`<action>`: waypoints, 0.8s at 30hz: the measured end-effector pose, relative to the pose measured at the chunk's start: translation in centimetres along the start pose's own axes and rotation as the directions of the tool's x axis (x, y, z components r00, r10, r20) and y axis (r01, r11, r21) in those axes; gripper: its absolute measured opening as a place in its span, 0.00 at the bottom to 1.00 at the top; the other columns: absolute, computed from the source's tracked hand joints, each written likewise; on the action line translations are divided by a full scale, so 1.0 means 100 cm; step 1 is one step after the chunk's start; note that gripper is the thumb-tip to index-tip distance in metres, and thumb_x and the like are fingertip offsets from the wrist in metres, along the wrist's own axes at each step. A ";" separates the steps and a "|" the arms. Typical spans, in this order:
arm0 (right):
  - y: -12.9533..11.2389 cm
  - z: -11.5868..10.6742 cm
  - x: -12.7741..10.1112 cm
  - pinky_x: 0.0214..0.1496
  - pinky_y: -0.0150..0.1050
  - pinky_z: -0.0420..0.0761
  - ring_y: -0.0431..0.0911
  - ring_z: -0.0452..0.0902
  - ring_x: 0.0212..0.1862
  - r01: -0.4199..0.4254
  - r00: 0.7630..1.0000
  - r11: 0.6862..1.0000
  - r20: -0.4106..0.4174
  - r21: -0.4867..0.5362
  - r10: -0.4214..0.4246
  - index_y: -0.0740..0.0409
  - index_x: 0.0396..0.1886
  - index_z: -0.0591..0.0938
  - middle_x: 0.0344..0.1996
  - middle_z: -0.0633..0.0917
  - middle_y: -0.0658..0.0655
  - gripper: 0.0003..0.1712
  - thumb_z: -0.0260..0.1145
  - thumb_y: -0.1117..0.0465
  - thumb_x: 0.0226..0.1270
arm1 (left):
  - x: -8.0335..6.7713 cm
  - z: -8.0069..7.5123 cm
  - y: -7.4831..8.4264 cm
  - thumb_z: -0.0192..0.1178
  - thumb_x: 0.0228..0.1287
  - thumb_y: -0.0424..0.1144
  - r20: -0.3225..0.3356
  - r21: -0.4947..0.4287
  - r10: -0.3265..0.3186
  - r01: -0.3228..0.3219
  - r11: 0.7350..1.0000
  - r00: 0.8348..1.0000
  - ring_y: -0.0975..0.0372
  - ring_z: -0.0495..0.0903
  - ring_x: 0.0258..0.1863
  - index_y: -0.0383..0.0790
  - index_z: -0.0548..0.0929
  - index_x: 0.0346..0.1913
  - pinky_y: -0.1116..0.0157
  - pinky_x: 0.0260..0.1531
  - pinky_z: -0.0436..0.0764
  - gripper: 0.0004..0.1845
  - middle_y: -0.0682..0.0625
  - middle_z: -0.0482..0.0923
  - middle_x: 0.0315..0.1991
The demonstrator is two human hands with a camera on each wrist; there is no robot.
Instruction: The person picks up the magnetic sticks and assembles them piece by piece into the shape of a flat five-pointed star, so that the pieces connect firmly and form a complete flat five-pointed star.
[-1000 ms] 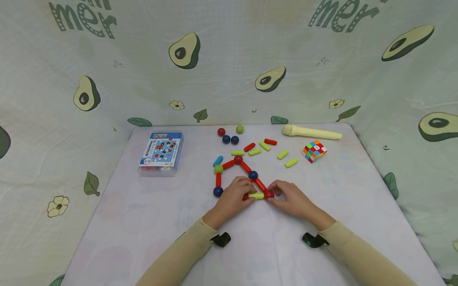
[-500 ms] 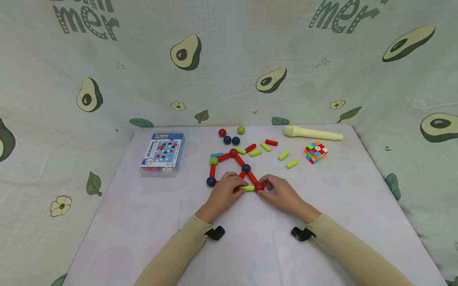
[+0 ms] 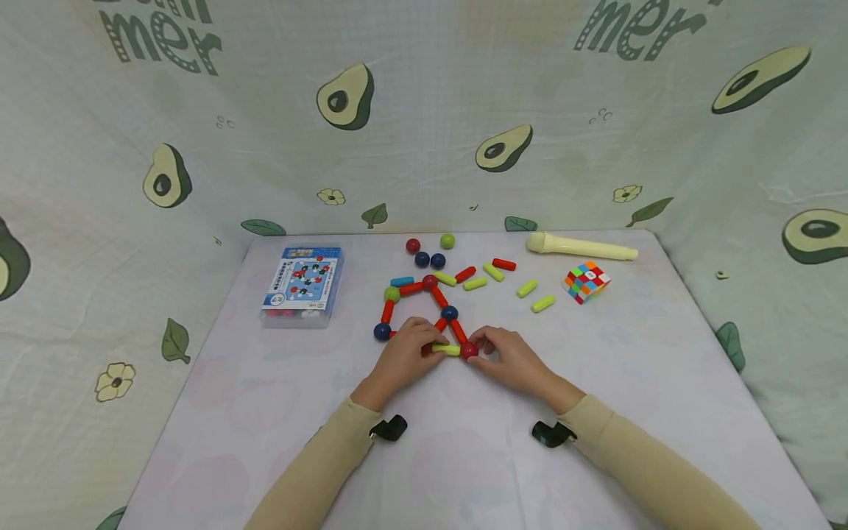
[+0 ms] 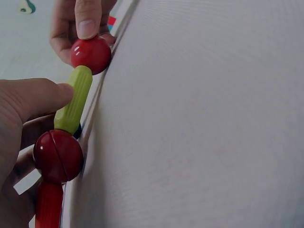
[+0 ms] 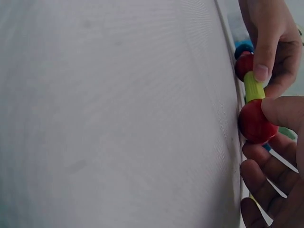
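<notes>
A: What stands at the left of the table point(image 3: 464, 471)?

B: A clear plastic box point(image 3: 314, 319) with a blue-and-white label lies toward the back.

A: And beyond it?

B: Well to its right, a ball-and-rod frame point(image 3: 439, 297) rests on the tabletop. A dark blue ball point(image 3: 382, 331) marks its left corner; a red rod point(image 3: 386, 312) leads away from it to a green ball point(image 3: 391, 294), with a short blue rod point(image 3: 401, 281) just beside.

A: The left hand point(image 3: 404, 355)?

B: Below a tan sleeve point(image 3: 318, 464), it pinches a yellow-green rod point(image 4: 78, 97) at the frame's near side. The hand covers part of the frame, so how the pieces join behind it is hard to tell.

A: At the back?

B: Four loose balls point(image 3: 422, 259): one red, one green, two dark blue.

A: The right hand point(image 3: 513, 361)?

B: It grips the red end ball point(image 3: 469, 350) between thumb and fingers, at the right end of the same yellow-green rod. The two hands are near each other but apart.

A: Farthest right?

B: Loose rods point(image 3: 475, 283), yellow-green and red, lie scattered behind the frame and to its right; past them are a pale yellow microphone-shaped object point(image 3: 583, 246) and, just in front of it, a multicolored puzzle cube point(image 3: 586, 281).
</notes>
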State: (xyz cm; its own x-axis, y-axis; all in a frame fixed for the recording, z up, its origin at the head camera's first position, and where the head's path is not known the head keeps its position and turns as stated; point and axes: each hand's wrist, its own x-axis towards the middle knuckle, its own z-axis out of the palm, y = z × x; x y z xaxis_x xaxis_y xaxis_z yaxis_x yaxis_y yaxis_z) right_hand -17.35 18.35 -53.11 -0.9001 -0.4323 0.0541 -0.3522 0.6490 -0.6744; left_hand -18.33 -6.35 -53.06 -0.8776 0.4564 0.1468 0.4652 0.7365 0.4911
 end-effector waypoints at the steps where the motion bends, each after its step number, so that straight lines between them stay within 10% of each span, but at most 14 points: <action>1: 0.000 0.000 -0.001 0.48 0.43 0.76 0.40 0.76 0.41 0.005 1.000 1.000 0.002 -0.002 -0.005 0.47 0.53 0.82 0.38 0.82 0.41 0.17 0.74 0.54 0.66 | 0.000 -0.001 0.000 0.72 0.64 0.45 0.002 0.000 -0.002 0.002 1.000 1.000 0.61 0.71 0.59 0.53 0.89 0.48 0.62 0.58 0.78 0.10 0.58 0.82 0.47; 12: 0.005 -0.007 -0.008 0.51 0.44 0.78 0.40 0.77 0.44 0.010 1.000 1.000 0.021 -0.002 -0.010 0.47 0.55 0.83 0.44 0.84 0.41 0.17 0.71 0.55 0.68 | 0.000 0.000 -0.001 0.69 0.66 0.45 -0.038 -0.018 -0.034 0.033 0.999 0.999 0.63 0.71 0.48 0.52 0.90 0.41 0.67 0.47 0.79 0.05 0.57 0.76 0.45; 24: 0.039 -0.043 -0.013 0.55 0.50 0.77 0.48 0.76 0.50 -0.120 0.989 0.990 -0.098 -0.073 0.112 0.54 0.58 0.81 0.52 0.82 0.53 0.17 0.68 0.58 0.72 | 0.011 0.004 -0.002 0.67 0.68 0.48 -0.068 -0.008 -0.160 0.160 0.987 0.985 0.64 0.75 0.45 0.51 0.84 0.59 0.68 0.45 0.81 0.18 0.55 0.77 0.50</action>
State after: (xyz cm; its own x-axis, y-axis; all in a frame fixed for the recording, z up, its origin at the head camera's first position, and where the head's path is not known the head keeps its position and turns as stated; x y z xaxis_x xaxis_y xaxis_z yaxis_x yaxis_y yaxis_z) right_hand -18.65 24.20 -52.65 -0.9546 -0.2936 0.0496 -0.2598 0.7398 -0.6207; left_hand -19.34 -5.75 -53.32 -0.9467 0.2973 0.1244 0.3177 0.7962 0.5150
